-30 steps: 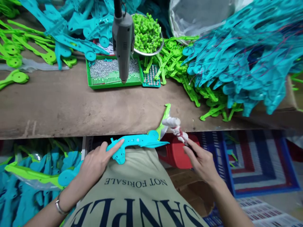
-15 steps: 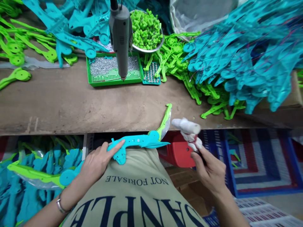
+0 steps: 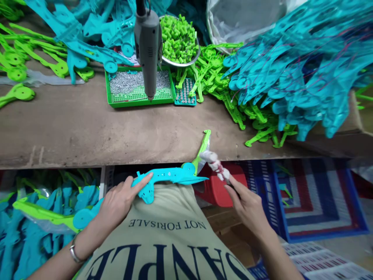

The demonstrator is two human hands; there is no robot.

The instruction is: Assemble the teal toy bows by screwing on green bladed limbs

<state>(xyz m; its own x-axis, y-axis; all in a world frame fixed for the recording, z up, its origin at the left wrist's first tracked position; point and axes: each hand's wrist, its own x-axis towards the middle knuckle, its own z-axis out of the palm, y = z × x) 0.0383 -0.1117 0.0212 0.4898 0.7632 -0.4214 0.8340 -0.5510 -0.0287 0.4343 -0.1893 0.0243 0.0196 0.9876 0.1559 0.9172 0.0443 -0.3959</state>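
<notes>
My left hand (image 3: 121, 196) is closed on a turquoise plastic part (image 3: 167, 175) at the table's front edge, over my lap, with the index finger laid along its top. A green arm (image 3: 203, 146) with a clear film-like piece juts up from its right end. A second green arm (image 3: 43, 212) with a turquoise disc sticks out left of my wrist. In my right hand (image 3: 247, 200) is a mallet (image 3: 214, 161), its head bound in white wrapping with red marks. The mallet head is close to the green arm; whether they touch I cannot tell.
A grey electric screwdriver (image 3: 149, 58) hangs over a green tray (image 3: 140, 103) of small metal screws. Behind are a bowl (image 3: 194, 60) of green pieces and heaps of turquoise parts (image 3: 279, 77). A red stool (image 3: 230, 186) and blue crate (image 3: 326, 235) stand below right.
My right hand has swung the mallet leftward, bringing its head from right of the green arm to close beside it. My left hand and the turquoise part stay nearly in place.
</notes>
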